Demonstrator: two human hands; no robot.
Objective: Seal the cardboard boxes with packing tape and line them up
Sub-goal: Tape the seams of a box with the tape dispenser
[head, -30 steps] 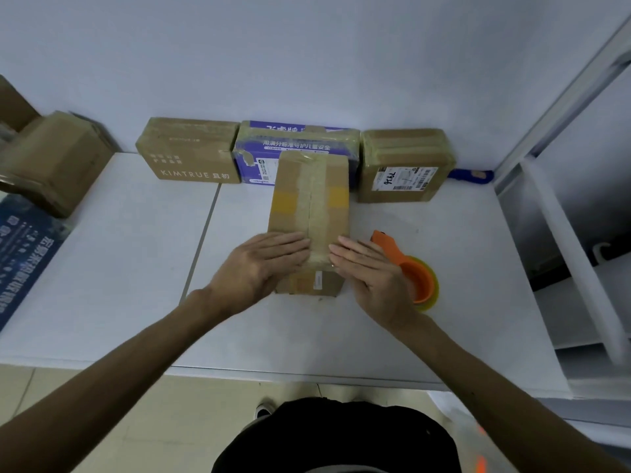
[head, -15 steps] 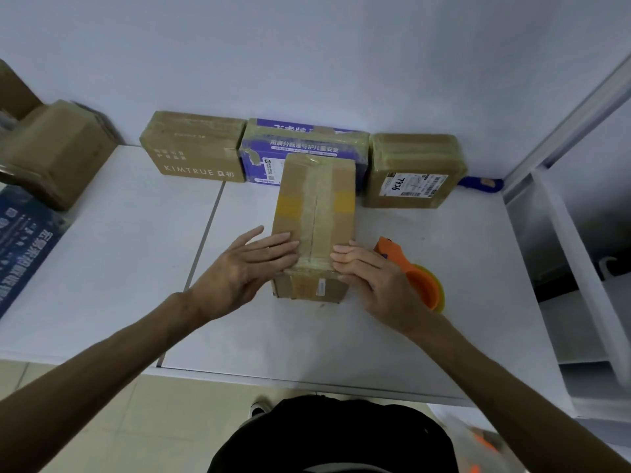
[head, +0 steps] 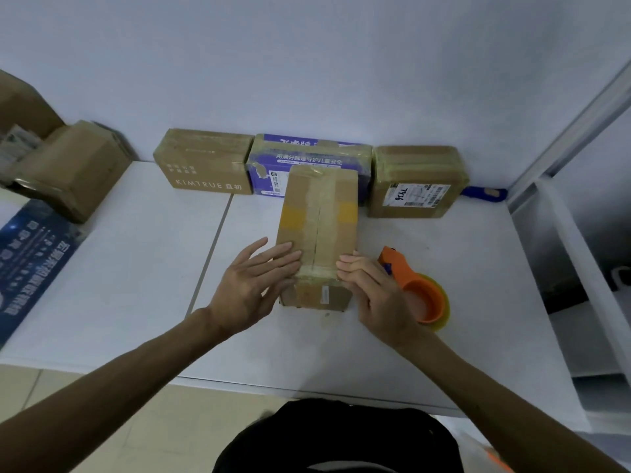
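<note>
A long brown cardboard box (head: 319, 220) lies lengthwise on the white table (head: 143, 268), a strip of clear tape running along its top seam. My left hand (head: 254, 285) lies flat with straight fingers on the near left of the box top. My right hand (head: 370, 290) rests with straight fingers against the near right edge. An orange tape dispenser (head: 418, 290) with a roll of tape lies just right of my right hand. Three taped boxes stand in a row against the wall: a brown KIMTRUE box (head: 205, 163), a purple printed box (head: 309, 155) and a brown labelled box (head: 418, 180).
More cardboard boxes (head: 65, 169) sit at the far left beside a blue printed sheet (head: 30, 254). A blue object (head: 485, 193) lies by the wall at the right. A white shelf frame (head: 573, 233) borders the table's right side.
Both hands have slid apart on the near end of the box top, from close to the centre seam out toward its left and right edges. The box has stayed in place.
</note>
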